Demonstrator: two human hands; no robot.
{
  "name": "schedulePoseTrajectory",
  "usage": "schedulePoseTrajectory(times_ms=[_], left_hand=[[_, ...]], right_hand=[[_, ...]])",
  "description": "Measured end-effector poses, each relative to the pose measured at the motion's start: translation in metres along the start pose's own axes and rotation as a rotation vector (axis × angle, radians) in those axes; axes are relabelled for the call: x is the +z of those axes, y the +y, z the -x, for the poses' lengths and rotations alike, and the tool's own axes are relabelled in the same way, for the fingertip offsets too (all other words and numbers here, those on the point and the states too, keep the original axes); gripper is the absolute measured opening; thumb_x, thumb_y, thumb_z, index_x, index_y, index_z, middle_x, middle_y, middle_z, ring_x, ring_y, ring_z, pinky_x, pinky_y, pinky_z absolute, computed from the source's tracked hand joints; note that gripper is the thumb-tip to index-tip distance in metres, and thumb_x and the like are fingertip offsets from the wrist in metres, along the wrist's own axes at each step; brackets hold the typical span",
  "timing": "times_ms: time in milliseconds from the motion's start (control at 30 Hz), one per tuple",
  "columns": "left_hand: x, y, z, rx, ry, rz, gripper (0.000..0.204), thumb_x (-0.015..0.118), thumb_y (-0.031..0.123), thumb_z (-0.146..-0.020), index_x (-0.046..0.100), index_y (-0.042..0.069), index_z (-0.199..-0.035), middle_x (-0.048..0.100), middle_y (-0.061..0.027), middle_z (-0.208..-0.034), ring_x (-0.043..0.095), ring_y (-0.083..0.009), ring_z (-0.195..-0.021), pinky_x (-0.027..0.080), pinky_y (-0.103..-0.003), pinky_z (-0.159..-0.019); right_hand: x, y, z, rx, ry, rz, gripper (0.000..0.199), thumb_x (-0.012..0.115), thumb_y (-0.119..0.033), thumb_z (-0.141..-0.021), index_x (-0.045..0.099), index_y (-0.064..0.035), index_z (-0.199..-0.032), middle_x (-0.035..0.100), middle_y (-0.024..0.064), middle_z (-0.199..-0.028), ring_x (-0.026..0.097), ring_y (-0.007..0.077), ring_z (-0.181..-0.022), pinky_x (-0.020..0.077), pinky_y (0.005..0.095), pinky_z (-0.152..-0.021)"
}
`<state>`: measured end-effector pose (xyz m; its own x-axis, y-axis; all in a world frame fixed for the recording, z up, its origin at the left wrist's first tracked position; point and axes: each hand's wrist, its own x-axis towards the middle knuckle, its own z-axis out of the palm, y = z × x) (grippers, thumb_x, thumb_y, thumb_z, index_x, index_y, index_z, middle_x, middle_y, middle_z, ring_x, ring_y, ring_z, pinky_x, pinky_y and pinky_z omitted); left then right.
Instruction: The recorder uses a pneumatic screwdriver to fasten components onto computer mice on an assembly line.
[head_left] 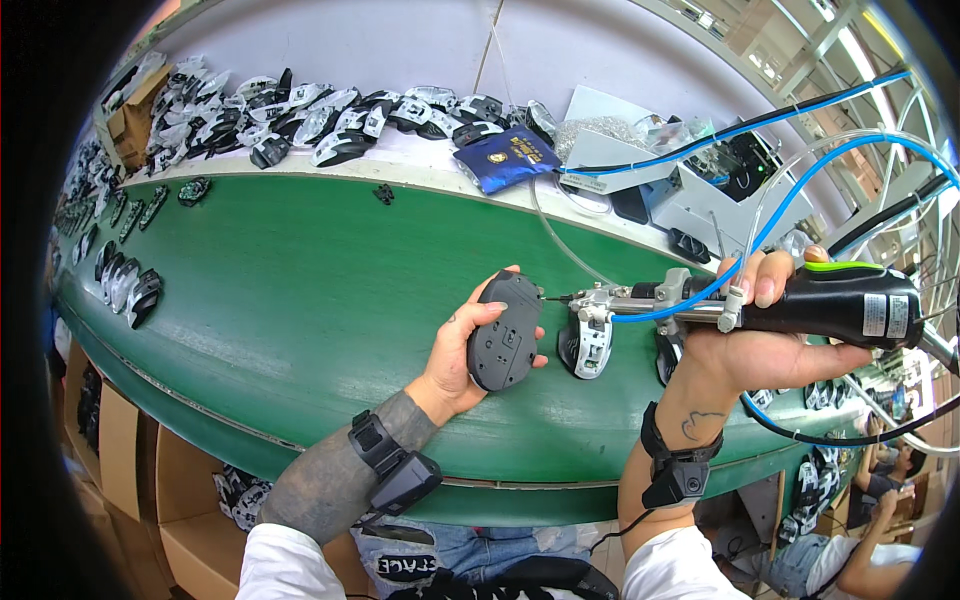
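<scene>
My left hand [455,350] is closed round a black computer mouse [505,340], its underside with small holes turned up toward me. In my right hand [760,325] lies a black electric screwdriver [830,300] with a green lever and a metal feed head, held level and pointing left. The thin bit is at the upper right edge of the mouse; whether it touches cannot be made out. A clear tube and a blue hose [690,305] run to the tool. Just right of the mouse, below the feed head, a white and black mouse shell [590,345] lies on the green belt.
The green conveyor belt [300,270] spans the view. Many mouse shells [340,125] crowd the ledge behind it, beside a blue packet [505,160] and a white screw feeder [640,180]. More parts [130,285] lie at left. Cardboard boxes [200,540] stand below; another person [850,550] sits at lower right.
</scene>
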<state>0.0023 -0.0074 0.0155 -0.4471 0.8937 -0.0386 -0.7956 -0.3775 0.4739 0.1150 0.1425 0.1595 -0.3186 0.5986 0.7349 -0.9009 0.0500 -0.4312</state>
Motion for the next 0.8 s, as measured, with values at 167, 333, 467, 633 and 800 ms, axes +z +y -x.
schedulePoseTrajectory(times_ms=[167,333,467,633,800], left_hand=[[0.002,-0.001,0.003,-0.020,-0.019,0.016,0.055,0.046,0.020,-0.083,0.034,0.014,-0.136,0.048,-0.0116,-0.116,0.058,-0.0251,-0.090,0.055,-0.046,-0.074],[0.005,0.003,0.007,-0.057,-0.109,0.096,0.057,0.048,0.019,-0.082,0.034,0.013,-0.137,0.048,-0.0114,-0.114,0.058,-0.0242,-0.091,0.055,-0.045,-0.076],[0.007,0.007,0.002,0.016,0.001,-0.132,0.059,0.052,0.017,-0.080,0.034,0.014,-0.137,0.048,-0.0105,-0.111,0.058,-0.0218,-0.088,0.055,-0.042,-0.072],[-0.016,0.015,-0.011,0.175,0.371,-0.169,0.056,0.053,0.016,-0.079,0.038,0.015,-0.133,0.049,-0.0088,-0.104,0.057,-0.0189,-0.080,0.053,-0.038,-0.063],[-0.011,0.017,-0.007,0.204,0.180,0.061,0.052,0.049,0.019,-0.078,0.040,0.014,-0.130,0.049,-0.0094,-0.109,0.057,-0.0247,-0.085,0.054,-0.044,-0.071]], right_hand=[[0.001,0.000,0.001,0.007,-0.001,-0.003,0.087,0.031,-0.083,-0.073,0.047,-0.0040,-0.104,0.050,0.0086,-0.057,0.049,0.0188,-0.045,0.0426,0.0267,-0.041],[0.000,-0.010,0.003,0.022,-0.008,0.102,0.078,0.032,-0.079,-0.076,0.047,-0.0059,-0.100,0.046,0.0037,-0.059,0.044,0.0145,-0.047,0.0402,0.0288,-0.049],[0.002,-0.011,0.002,-0.033,-0.016,0.119,0.086,0.031,-0.080,-0.076,0.046,-0.0010,-0.108,0.051,0.0077,-0.062,0.047,0.0167,-0.050,0.0401,0.0256,-0.047],[0.015,-0.025,0.011,0.116,-0.120,-0.105,0.074,0.042,-0.069,-0.082,0.044,-0.0025,-0.114,0.048,0.0062,-0.064,0.048,0.0163,-0.052,0.0389,0.0293,-0.050],[0.030,-0.017,0.024,0.221,-0.186,-0.079,0.076,0.041,-0.072,-0.080,0.040,-0.0054,-0.117,0.049,0.0056,-0.064,0.048,0.0174,-0.050,0.0387,0.0297,-0.050]])
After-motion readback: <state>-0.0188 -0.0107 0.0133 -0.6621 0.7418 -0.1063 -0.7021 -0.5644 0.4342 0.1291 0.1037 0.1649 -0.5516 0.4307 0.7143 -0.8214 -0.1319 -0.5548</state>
